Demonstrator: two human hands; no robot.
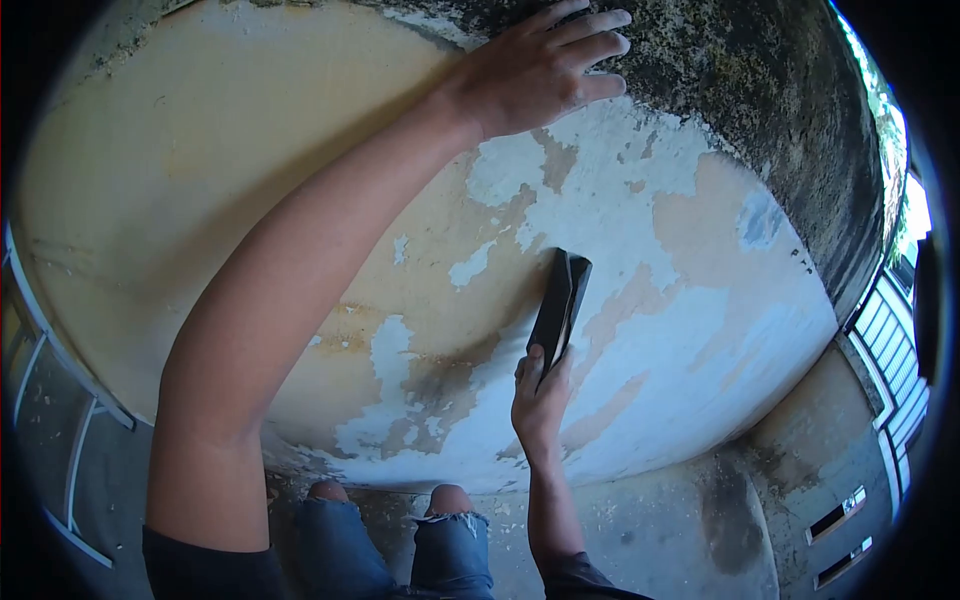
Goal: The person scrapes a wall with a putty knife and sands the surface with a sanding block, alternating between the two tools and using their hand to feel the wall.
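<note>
Head view: right fingers (541, 385) grip a dark block (558, 305).

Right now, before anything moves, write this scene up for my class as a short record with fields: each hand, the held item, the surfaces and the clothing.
Left hand: left hand, fingers spread, at the edge of the rough, dark mottled surface
Right hand: right hand, gripping the lower end of the held item
Held item: long, flat black block, tilted, in front of the wall
Wall: curved cream-yellow wall, patches of pale blue-white showing
Floor: grey concrete floor
Clothing: torn blue denim jeans
</note>
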